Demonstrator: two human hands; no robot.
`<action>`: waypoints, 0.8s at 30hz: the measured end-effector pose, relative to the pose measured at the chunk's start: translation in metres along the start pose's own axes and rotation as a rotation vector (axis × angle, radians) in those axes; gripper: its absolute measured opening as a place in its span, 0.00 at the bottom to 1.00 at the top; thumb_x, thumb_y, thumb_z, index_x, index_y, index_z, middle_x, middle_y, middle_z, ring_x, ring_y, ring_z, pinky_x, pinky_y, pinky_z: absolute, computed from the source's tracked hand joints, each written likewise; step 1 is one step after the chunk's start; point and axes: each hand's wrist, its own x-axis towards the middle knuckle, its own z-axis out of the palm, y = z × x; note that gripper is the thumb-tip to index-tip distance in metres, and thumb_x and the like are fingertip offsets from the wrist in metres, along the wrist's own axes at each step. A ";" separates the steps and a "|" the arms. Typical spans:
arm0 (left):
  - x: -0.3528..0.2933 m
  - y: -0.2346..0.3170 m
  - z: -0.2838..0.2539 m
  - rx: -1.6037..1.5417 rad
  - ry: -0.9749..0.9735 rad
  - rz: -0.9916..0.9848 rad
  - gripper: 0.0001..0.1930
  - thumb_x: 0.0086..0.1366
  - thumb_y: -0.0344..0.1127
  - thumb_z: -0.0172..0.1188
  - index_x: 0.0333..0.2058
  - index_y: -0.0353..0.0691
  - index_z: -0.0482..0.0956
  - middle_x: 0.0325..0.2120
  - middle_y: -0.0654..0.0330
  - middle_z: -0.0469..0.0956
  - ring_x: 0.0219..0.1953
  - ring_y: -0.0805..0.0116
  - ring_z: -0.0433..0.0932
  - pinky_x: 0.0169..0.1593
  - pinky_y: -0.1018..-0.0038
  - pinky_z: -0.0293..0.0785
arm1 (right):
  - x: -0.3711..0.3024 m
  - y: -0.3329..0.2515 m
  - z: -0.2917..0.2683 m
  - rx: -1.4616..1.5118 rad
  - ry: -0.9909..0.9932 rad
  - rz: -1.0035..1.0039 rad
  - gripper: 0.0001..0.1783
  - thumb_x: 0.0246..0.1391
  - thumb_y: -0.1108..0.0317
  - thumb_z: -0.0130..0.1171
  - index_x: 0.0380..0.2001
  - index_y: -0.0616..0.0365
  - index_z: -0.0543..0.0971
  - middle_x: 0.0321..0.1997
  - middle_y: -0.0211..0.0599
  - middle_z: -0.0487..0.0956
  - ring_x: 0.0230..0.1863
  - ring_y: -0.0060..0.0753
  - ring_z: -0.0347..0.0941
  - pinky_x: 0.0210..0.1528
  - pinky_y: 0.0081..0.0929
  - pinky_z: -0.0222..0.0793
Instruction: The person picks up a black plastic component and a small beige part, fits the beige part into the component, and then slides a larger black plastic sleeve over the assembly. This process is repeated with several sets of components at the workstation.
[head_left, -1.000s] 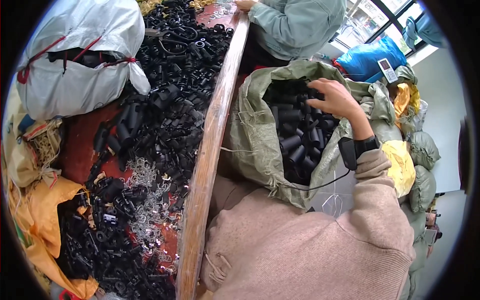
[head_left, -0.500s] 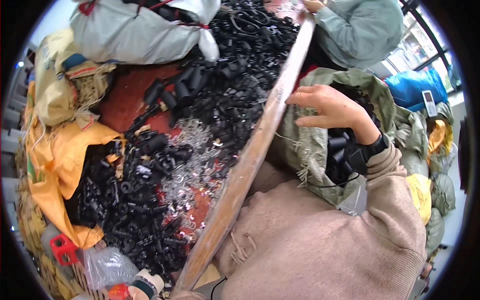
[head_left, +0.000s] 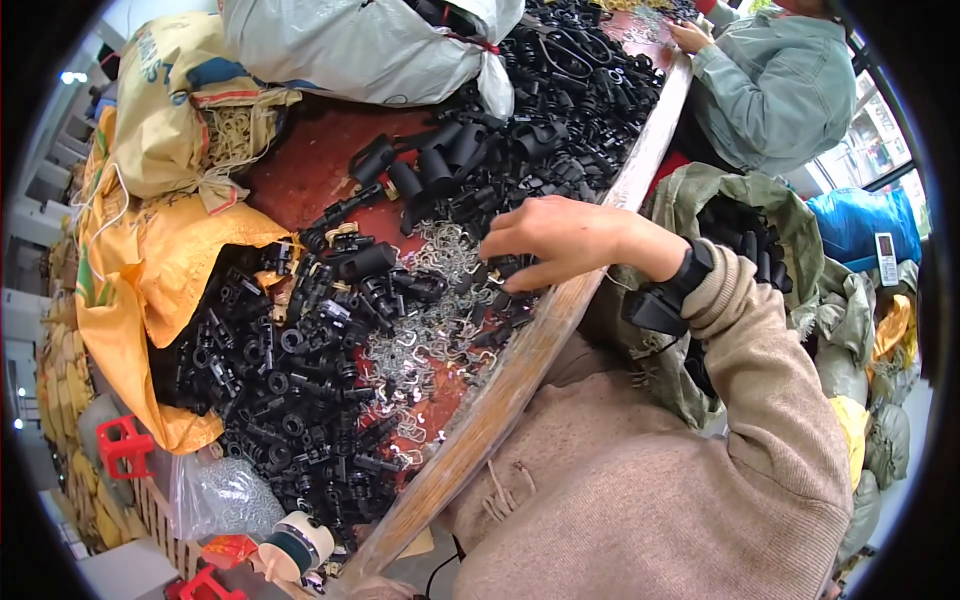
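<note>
My right hand (head_left: 565, 240) reaches over the wooden edge board (head_left: 520, 375) of the table, palm down. Its fingers are bent and apart from the thumb, just over the near side of a heap of small black plastic parts (head_left: 585, 150). Dark parts lie under the fingertips; I cannot see anything held. Beside the hand, silvery wire clips (head_left: 395, 360) are scattered on the red tabletop (head_left: 310, 165). More black parts (head_left: 290, 390) spill from an orange sack (head_left: 150, 290) at the left. My left hand does not show.
A green woven sack (head_left: 690, 190) with black pieces inside stands right of the board. Far left lie a white sack (head_left: 350, 50) and a tan sack (head_left: 165, 110). A spool (head_left: 300, 545) and a clear bag (head_left: 235, 495) sit near left. Another person's hand (head_left: 690, 37) rests at the far end.
My right hand has moved left from above the green sack, across the board, to the heap of black parts. The view has shifted, so the table's contents appear further right.
</note>
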 end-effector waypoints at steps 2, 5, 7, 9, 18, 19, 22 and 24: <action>-0.007 0.002 -0.013 0.279 -0.062 -0.159 0.21 0.49 0.44 0.55 0.42 0.43 0.69 0.42 0.58 0.68 0.48 0.65 0.62 0.48 0.61 0.56 | 0.016 0.003 0.006 -0.160 0.145 0.054 0.18 0.38 0.61 0.56 0.33 0.61 0.70 0.28 0.42 0.69 0.30 0.43 0.68 0.31 0.34 0.64; -0.023 0.001 -0.032 0.703 -0.134 -0.388 0.17 0.50 0.39 0.52 0.38 0.37 0.69 0.38 0.55 0.69 0.43 0.67 0.66 0.43 0.69 0.61 | 0.034 0.025 0.023 -0.344 0.286 0.102 0.16 0.37 0.61 0.56 0.28 0.60 0.70 0.26 0.41 0.68 0.29 0.43 0.67 0.30 0.34 0.63; -0.036 0.002 -0.041 0.989 -0.171 -0.529 0.14 0.51 0.36 0.49 0.35 0.34 0.69 0.35 0.53 0.70 0.40 0.69 0.68 0.39 0.75 0.64 | 0.045 0.040 0.036 -0.569 0.432 0.166 0.13 0.36 0.62 0.56 0.24 0.60 0.70 0.24 0.40 0.67 0.27 0.42 0.66 0.28 0.34 0.62; -0.046 0.002 -0.044 1.275 -0.197 -0.661 0.12 0.52 0.32 0.47 0.33 0.30 0.69 0.32 0.51 0.71 0.37 0.70 0.70 0.36 0.80 0.68 | 0.047 0.039 0.037 -0.572 0.464 0.179 0.13 0.36 0.62 0.56 0.22 0.59 0.70 0.23 0.39 0.66 0.27 0.42 0.66 0.28 0.34 0.62; -0.112 -0.017 -0.075 0.313 0.751 -1.657 0.16 0.56 0.34 0.49 0.42 0.31 0.65 0.35 0.54 0.71 0.37 0.65 0.72 0.36 0.77 0.71 | 0.039 -0.025 0.033 -0.075 0.491 0.024 0.07 0.35 0.71 0.55 0.22 0.59 0.71 0.22 0.39 0.66 0.26 0.39 0.65 0.27 0.32 0.61; -0.116 -0.019 -0.075 0.113 0.848 -1.714 0.16 0.58 0.35 0.48 0.43 0.32 0.64 0.36 0.55 0.71 0.38 0.66 0.72 0.36 0.77 0.71 | 0.036 -0.041 0.034 0.024 0.435 -0.069 0.08 0.34 0.72 0.56 0.23 0.59 0.71 0.22 0.38 0.66 0.26 0.39 0.65 0.27 0.31 0.61; -0.138 -0.017 -0.080 -0.028 0.942 -1.654 0.15 0.58 0.35 0.48 0.42 0.33 0.65 0.34 0.56 0.71 0.35 0.66 0.73 0.34 0.79 0.72 | 0.031 -0.073 0.059 0.229 0.285 -0.350 0.11 0.33 0.73 0.58 0.25 0.60 0.72 0.24 0.38 0.68 0.26 0.39 0.64 0.27 0.30 0.61; -0.143 -0.013 -0.081 -0.103 0.980 -1.625 0.14 0.58 0.36 0.48 0.41 0.34 0.65 0.34 0.56 0.72 0.34 0.66 0.73 0.33 0.79 0.72 | 0.028 -0.078 0.072 0.282 0.216 -0.368 0.11 0.34 0.73 0.58 0.26 0.60 0.72 0.25 0.38 0.68 0.26 0.39 0.64 0.27 0.30 0.61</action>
